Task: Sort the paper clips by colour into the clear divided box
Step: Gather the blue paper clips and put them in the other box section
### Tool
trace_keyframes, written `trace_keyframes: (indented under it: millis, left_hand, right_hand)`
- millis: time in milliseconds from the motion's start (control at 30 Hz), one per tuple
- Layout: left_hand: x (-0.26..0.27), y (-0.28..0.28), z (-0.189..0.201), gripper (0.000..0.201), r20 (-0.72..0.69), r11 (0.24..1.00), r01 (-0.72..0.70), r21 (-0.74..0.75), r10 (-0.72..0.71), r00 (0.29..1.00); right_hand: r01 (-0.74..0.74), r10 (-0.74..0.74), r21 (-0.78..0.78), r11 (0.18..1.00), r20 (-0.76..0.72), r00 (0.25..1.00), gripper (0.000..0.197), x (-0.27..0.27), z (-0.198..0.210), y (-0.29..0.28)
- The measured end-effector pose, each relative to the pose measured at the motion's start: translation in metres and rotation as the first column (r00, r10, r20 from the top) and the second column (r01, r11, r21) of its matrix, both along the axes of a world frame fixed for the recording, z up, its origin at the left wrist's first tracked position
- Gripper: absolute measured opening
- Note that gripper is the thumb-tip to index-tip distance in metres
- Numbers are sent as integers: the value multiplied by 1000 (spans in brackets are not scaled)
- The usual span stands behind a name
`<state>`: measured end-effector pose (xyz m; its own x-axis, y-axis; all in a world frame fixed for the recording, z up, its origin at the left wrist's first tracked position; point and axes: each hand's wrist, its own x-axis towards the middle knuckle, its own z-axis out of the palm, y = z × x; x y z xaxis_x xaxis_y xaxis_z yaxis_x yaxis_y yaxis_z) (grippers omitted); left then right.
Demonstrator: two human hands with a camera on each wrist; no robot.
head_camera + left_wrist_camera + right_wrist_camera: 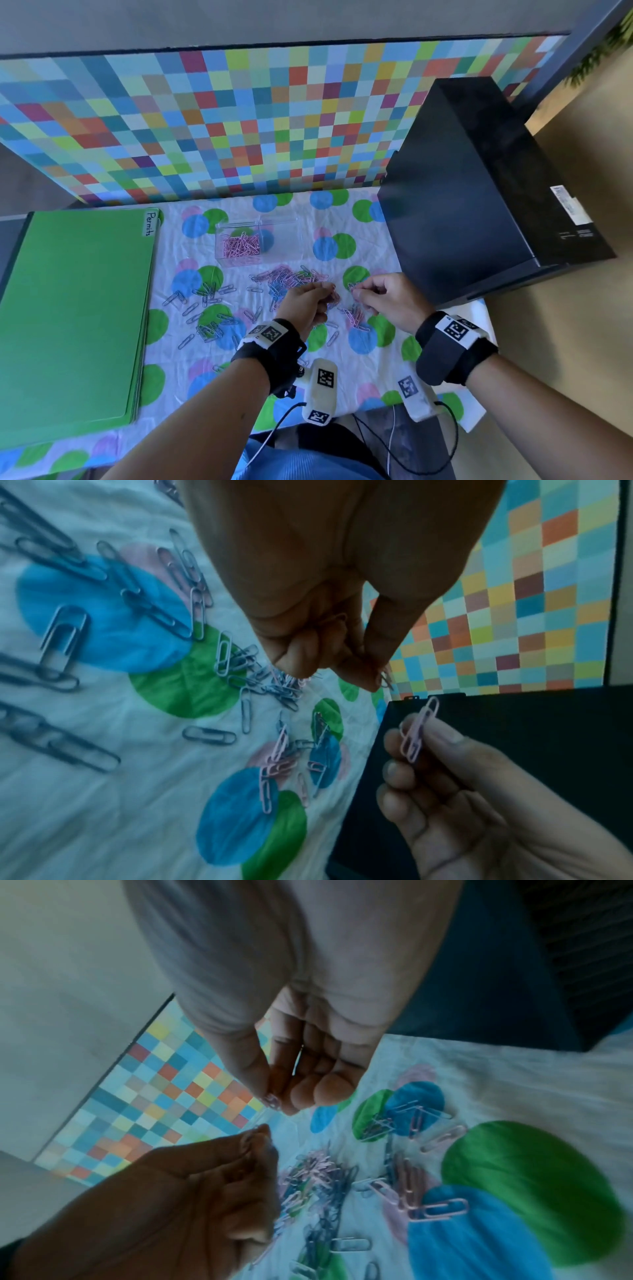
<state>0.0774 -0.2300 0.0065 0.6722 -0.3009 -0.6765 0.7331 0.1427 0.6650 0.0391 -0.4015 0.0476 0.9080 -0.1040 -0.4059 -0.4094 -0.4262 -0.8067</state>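
The clear divided box stands at the back of the spotted cloth, with pink clips in its left compartment; the right one looks empty. A mixed pile of pink and blue clips lies just in front of it. More blue clips are scattered to the left, and a few pink clips lie below my hands. My left hand hovers over the pile, its fingers curled round a few pink clips. Close beside it, my right hand pinches one pink clip between thumb and forefinger.
A stack of green folders labelled "Permits" covers the left of the table. A tall black box stands at the right, close to my right hand. A chequered panel walls off the back. Marker blocks with cables lie at the front edge.
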Motion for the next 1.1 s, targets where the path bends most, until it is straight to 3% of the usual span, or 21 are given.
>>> trace_keyframes:
  millis: [167, 267, 333, 433, 467, 567, 667, 867, 1100]
  left_hand:
    - [-1, -9, 4, 13, -152, 980, -116, -163, 91, 984]
    - [1, -12, 9, 20, -225, 951, -175, -254, 117, 967]
    - [3, -11, 11, 22, -249, 951, -185, -249, 121, 961]
    - [5, -5, 5, 28, -264, 965, -210, -158, 164, 950]
    - [4, -3, 3, 30, -260, 968, -214, -134, 174, 950]
    - [4, 2, -1, 32, -253, 974, -199, -111, 166, 953]
    - [2, 6, 0, 33, -236, 981, -169, -97, 142, 961]
    - [-2, 15, -1, 33, -208, 986, -151, -75, 132, 969]
    - [-4, 16, 1, 34, -194, 989, -135, -62, 121, 974]
  right_hand:
    - [-163, 168, -189, 968, 13, 986, 10, 10, 13, 20]
    - [-268, 275, -214, 939, 5, 961, 19, 13, 23, 22]
    - [-214, 231, -221, 952, 57, 971, 20, 16, 25, 14]
    - [-91, 137, -351, 932, 107, 985, 17, 14, 10, -7]
    - [-115, 155, -401, 909, 70, 985, 18, 10, 3, -12]
    - [-372, 356, -519, 769, -135, 925, 24, -6, -23, -16]
    - [-471, 448, -569, 674, -192, 873, 27, -20, -41, -14]
    - [-441, 459, -584, 682, -129, 879, 23, -27, -57, -13]
    - [-379, 409, -537, 754, -67, 910, 35, -32, -66, -17]
